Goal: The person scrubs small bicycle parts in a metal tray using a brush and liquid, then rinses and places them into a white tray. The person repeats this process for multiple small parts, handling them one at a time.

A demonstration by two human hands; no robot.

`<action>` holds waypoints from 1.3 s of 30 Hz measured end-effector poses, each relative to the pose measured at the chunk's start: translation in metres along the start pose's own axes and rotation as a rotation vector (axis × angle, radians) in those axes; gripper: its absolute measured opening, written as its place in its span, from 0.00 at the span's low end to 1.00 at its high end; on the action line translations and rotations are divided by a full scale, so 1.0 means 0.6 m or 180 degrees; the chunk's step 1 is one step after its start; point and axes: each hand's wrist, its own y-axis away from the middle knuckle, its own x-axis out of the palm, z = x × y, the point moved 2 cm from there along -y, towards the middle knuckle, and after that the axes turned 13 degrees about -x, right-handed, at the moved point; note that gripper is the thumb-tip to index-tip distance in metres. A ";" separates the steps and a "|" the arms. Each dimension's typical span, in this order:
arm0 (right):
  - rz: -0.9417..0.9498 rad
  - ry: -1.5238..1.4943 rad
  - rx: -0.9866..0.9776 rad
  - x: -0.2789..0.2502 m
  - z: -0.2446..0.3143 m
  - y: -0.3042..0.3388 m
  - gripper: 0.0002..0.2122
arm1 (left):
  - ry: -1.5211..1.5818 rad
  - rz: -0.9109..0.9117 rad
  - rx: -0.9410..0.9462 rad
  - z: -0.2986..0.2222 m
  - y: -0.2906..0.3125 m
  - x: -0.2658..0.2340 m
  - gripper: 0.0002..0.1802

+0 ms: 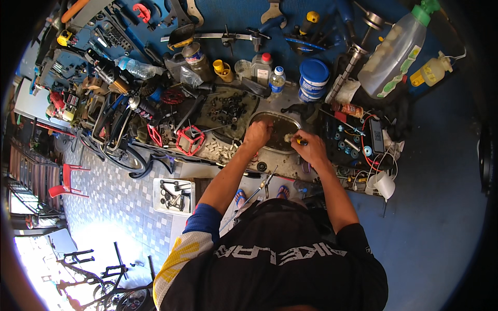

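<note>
A metal tray with brown liquid in it stands at the front of the workbench. My left hand reaches over its left side, with the fingers curled together at the liquid. Whatever they pinch is too small or hidden to name. At the tray's right edge my right hand is closed around a small brush with a dark and yellow handle. Its pale bristles point left, over the tray.
Left of the tray lie a red pedal and many small metal parts. Behind stand a blue-lidded tub and bottles. A parts tray is at right. Below the bench, a white basket holds crank arms. A bicycle wheel stands left.
</note>
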 end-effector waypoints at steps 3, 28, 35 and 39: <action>-0.0014 0.0063 0.0020 0.001 -0.003 -0.002 0.12 | -0.0177 0.0098 -0.0127 -0.003 0.007 -0.006 0.08; -0.0738 -0.1464 0.0019 0.029 0.043 -0.050 0.11 | 0.3221 0.0849 -0.1017 0.007 0.031 0.007 0.20; -0.0202 -0.1236 -0.0557 0.012 0.068 -0.023 0.09 | 0.3262 0.1122 -0.1730 -0.003 0.030 -0.021 0.21; -0.0407 -0.0999 -0.0692 0.008 0.061 -0.020 0.09 | 0.3134 0.0905 -0.1515 0.014 0.027 -0.008 0.18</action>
